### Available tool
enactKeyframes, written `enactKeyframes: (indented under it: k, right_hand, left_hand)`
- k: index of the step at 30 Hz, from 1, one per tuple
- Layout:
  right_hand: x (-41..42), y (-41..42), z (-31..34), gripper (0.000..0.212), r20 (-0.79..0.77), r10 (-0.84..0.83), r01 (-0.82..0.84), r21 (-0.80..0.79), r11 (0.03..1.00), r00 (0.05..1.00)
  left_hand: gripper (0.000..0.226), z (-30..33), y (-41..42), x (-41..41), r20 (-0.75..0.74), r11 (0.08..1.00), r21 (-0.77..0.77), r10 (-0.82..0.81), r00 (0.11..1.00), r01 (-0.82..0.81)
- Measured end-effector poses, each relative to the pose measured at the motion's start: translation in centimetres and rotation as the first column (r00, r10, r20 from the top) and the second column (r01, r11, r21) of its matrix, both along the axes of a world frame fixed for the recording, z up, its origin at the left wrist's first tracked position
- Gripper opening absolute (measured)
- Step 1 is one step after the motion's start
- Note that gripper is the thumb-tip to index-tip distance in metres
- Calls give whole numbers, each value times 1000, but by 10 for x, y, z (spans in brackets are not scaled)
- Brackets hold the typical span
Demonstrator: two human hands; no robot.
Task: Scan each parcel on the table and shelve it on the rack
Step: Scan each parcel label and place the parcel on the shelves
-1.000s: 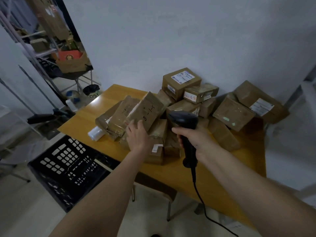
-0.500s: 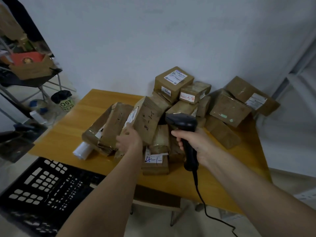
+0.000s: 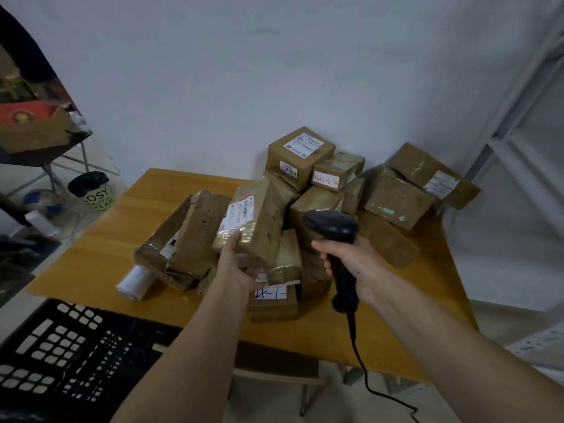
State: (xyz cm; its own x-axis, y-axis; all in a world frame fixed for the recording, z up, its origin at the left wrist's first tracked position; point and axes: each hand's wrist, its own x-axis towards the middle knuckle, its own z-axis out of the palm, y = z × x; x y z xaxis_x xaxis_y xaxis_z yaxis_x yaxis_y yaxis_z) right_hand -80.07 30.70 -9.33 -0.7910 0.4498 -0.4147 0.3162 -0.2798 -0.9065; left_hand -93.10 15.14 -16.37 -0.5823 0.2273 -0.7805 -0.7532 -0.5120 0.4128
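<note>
Left hand (image 3: 236, 271) fingers are pinching the taped parcel (image 3: 254, 222) by its near end, thumb on the label face; it's looking light, stiff, slick, while the right hand (image 3: 355, 265) is wrapping the scanner (image 3: 337, 239) grip.

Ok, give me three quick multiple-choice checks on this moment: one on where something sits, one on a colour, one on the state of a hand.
1. Where is the black crate?
A. on the table
B. on the floor, left of the table
C. on top of the parcels

2. What colour is the scanner?
A. black
B. yellow
C. white

3. What is the left hand doing?
A. hanging free
B. pressing flat on the table
C. gripping a taped brown parcel with its label up

Answers: 1 B, the crate lies below the table edge at left; 2 A, its head and handle in the right hand are black; 3 C, the thumb lies over the parcel's near end.
</note>
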Motion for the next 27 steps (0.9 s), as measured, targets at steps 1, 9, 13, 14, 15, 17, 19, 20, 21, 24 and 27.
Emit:
enactKeyframes:
  k: [1, 9, 13, 14, 15, 17, 19, 20, 21, 24, 27]
  right_hand:
    - [2, 2, 1, 13, -10, -11, 11, -3, 1000, 1000]
    - [7, 7, 9, 24, -141, -302, 291, -89, 952, 943]
    - [7, 10, 9, 26, -151, -372, 358, -111, 927, 916]
    - [8, 10, 8, 26, -162, -361, 346, -115, 931, 918]
    - [8, 10, 7, 26, -174, -341, 324, -116, 939, 924]
    - [10, 8, 6, 24, -204, -295, 275, -118, 954, 933]
    - [11, 6, 6, 27, -236, -265, 241, -126, 962, 935]
    - [10, 5, 7, 30, -245, -247, 225, -116, 967, 938]
    - [11, 5, 7, 34, -251, -227, 207, -103, 973, 941]
    - [14, 7, 9, 44, -284, -171, 154, -82, 985, 943]
    - [19, 14, 11, 46, -270, -52, 61, 25, 998, 962]
  left_hand:
    - [64, 4, 2, 4, -49, 1000, 3, 0, 999, 0]
    - [124, 16, 27, 52, -414, 996, 55, -42, 909, 71]
    - [78, 25, 42, 75, -383, 967, 240, 11, 924, 87]
    - [62, 27, 45, 79, -361, 949, 305, 36, 932, 81]
    - [52, 29, 48, 82, -339, 930, 360, 56, 939, 74]
    - [47, 33, 53, 88, -307, 907, 416, 75, 949, 62]
    - [49, 37, 59, 95, -299, 914, 401, 73, 951, 56]
    - [50, 38, 61, 99, -304, 921, 385, 67, 950, 58]
    - [48, 38, 63, 102, -313, 922, 381, 57, 948, 70]
    - [39, 36, 68, 111, -322, 898, 423, 25, 946, 121]
    - [54, 33, 67, 113, -337, 910, 372, -52, 940, 184]
